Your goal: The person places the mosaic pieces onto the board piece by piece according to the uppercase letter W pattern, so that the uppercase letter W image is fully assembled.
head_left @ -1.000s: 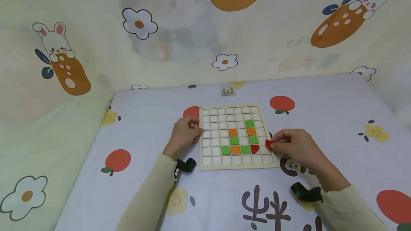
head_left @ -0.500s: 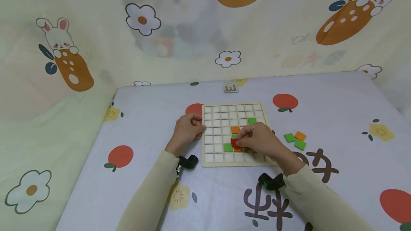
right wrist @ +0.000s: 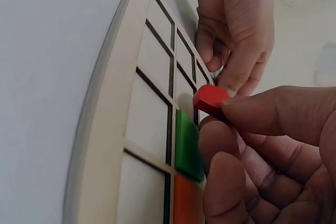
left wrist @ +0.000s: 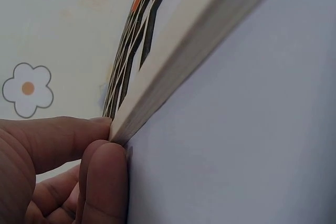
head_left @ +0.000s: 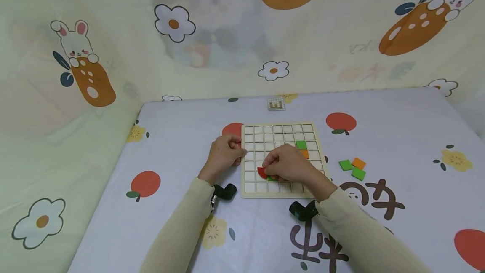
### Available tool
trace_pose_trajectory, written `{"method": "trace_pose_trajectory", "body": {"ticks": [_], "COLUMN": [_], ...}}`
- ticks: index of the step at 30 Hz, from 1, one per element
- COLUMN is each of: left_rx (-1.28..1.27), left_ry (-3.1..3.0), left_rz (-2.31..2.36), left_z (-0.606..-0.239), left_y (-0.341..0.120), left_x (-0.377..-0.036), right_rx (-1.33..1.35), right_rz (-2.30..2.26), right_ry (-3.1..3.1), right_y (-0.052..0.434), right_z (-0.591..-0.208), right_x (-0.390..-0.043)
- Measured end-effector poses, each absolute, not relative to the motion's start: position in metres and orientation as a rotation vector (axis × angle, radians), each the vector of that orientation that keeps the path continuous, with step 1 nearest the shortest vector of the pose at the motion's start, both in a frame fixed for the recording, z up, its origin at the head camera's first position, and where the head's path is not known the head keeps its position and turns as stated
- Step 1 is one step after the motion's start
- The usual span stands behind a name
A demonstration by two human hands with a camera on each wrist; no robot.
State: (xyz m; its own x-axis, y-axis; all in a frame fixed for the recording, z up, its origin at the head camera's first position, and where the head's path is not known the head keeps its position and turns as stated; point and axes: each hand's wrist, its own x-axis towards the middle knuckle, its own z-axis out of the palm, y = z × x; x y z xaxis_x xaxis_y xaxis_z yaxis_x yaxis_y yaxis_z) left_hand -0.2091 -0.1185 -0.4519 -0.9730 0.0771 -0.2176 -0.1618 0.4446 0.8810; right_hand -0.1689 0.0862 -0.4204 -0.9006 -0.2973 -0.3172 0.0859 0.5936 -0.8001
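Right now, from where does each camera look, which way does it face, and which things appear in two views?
Head: sits high, looks forward and down at the grid board; both sleeves, left hand and right hand show.
Left wrist: sits low at the board's left edge, looks along it; fingers touch the edge.
Right wrist: sits low over the board, looks across it; fingers pinch a red piece above a green tile.
Shared: the board and red piece in all views; the left hand in the head and right wrist views.
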Motion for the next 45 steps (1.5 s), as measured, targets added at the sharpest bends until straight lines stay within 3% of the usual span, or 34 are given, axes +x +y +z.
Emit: {"method": "trace_pose_trajectory", "body": {"ticks": [30, 45], "left_rx": [-0.053, -0.059], "left_ry": [2.475, 2.47], "left_rz": [1.549, 1.545], "left_z": [-0.453, -0.455], "left_y": [-0.12, -0.119], "left_x": [-0.208, -0.208], "right_rx": [-0.246, -0.328], "right_rz": [-1.037, -1.061], "right_ry": [2.567, 2.68], "right_y": [0.072, 0.091], "right_z": [-0.416, -0.419], "right_x": [-0.164, -0.153]}}
